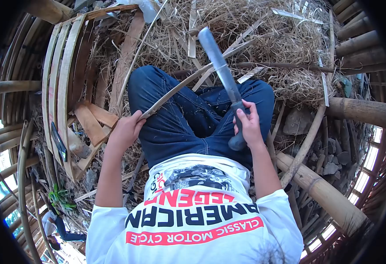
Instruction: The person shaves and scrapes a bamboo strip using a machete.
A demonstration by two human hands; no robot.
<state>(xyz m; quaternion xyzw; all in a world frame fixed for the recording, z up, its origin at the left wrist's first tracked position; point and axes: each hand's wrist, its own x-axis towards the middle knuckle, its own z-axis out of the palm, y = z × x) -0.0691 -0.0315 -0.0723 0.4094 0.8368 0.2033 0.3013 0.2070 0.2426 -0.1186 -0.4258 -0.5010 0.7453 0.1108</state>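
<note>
My left hand (127, 128) is closed around the near end of a split bamboo strip (171, 92), beside my left knee. The strip slants up and to the right across my lap, and its far part passes behind a machete blade. My right hand (250, 122) grips the dark handle of that machete (223, 70) over my right thigh. Its broad grey blade points away from me and up to the left, overlapping the strip in this view. Bits of shavings cling to my jeans (175, 119).
Curly bamboo shavings (263, 42) and loose slats cover the ground ahead. A slatted wooden frame (60, 79) stands at left, with a phone-like dark object (59, 141) on it. Thick bamboo poles (323, 193) and rubble lie at right. Another person (63, 226) is at lower left.
</note>
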